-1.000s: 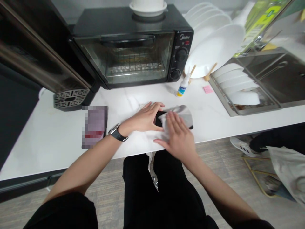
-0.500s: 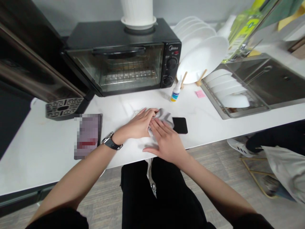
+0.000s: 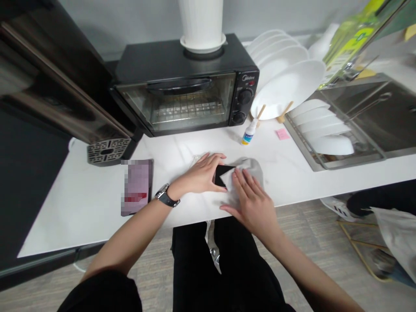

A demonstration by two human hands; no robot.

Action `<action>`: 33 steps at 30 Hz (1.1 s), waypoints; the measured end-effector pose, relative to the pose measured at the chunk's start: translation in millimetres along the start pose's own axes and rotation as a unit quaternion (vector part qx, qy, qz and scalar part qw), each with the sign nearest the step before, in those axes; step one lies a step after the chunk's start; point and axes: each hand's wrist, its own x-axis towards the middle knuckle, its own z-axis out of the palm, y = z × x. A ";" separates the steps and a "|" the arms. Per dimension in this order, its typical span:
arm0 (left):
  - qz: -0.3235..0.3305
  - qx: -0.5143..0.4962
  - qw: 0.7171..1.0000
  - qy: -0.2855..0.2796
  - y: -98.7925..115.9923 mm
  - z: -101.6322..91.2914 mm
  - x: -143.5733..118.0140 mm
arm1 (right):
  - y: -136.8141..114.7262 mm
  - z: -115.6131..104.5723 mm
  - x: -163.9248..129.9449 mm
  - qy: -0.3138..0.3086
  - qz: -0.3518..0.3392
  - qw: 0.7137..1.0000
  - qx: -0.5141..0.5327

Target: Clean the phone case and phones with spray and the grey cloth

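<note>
On the white counter, a black smartphone [image 3: 222, 175] lies flat, its right part hidden under a grey cloth [image 3: 251, 167]. My left hand [image 3: 203, 173] grips the phone's left end, thumb on the near edge and fingers along the far one. Pressed on the cloth over the phone is my right hand [image 3: 251, 193], its fingers extended together and its thumb out to the side. A small white spray bottle [image 3: 248, 132] with a blue and yellow label stands behind the hands. Something clear [image 3: 195, 160], too small to name, lies partly behind my left hand.
A tablet-like device [image 3: 138, 186] with a blurred screen lies at left, near a black machine's drip tray [image 3: 108, 151]. At the back stands a toaster oven [image 3: 182, 104]. Plates [image 3: 289, 86], a pink note [image 3: 282, 134] and a sink rack [image 3: 325, 147] are at right. A person's leg [image 3: 367, 199] shows beyond.
My right hand and the cloth have slid rightward along the phone, uncovering its left part. My left hand now shows around the phone's left end. The whole view has shifted slightly.
</note>
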 end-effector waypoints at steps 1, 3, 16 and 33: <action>0.004 0.006 1.000 -0.002 -1.8 0.4 -0.2 | -5.9 5.0 8.9 -0.018 -0.028 0.999 0.009; 0.011 0.015 1.000 -0.010 -6.1 0.6 0.0 | -15.3 13.7 28.1 -0.046 -0.058 0.997 0.020; -0.032 0.082 0.995 0.037 9.4 7.2 -16.2 | 27.0 -17.2 -12.2 -0.006 0.026 1.000 0.011; -0.038 0.071 0.989 0.126 8.2 30.6 -25.8 | 43.1 -25.5 42.0 -0.184 -0.178 0.965 0.057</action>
